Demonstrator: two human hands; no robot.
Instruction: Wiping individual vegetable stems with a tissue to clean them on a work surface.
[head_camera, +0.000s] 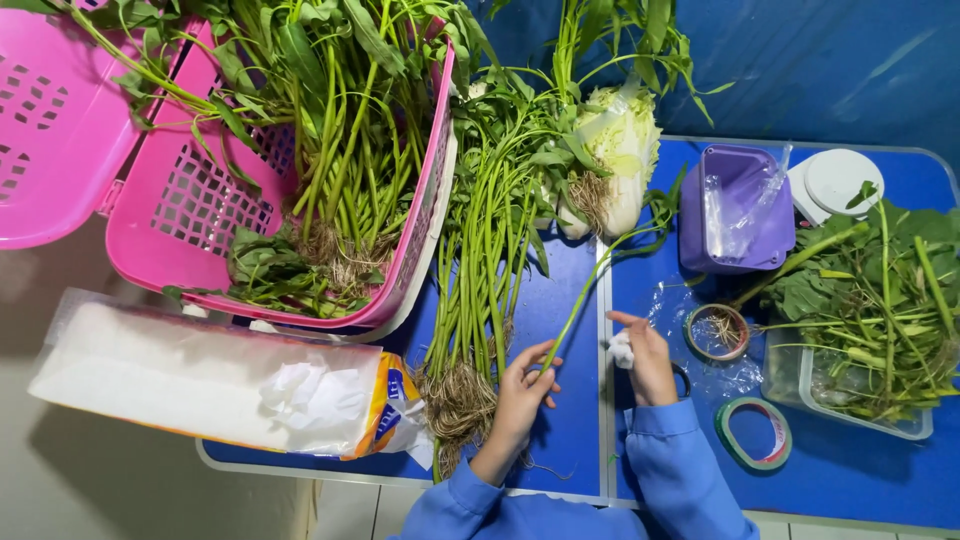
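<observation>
Blue plastic tabletop (570, 430) lies under our hands. Our left hand (522, 392) pinches a single long green stem (590, 285), which runs up and away toward the pale cabbage (620, 150); our right hand (645, 360), just beside it, grips a crumpled white tissue (621, 349). A hard tug could snap the thin stem.

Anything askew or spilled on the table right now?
The pink basket lies tipped on its side, hanging over the blue table's left edge, greens spilling out. The tissue pack is torn open and overhangs too. Nothing looks damaged.
</observation>
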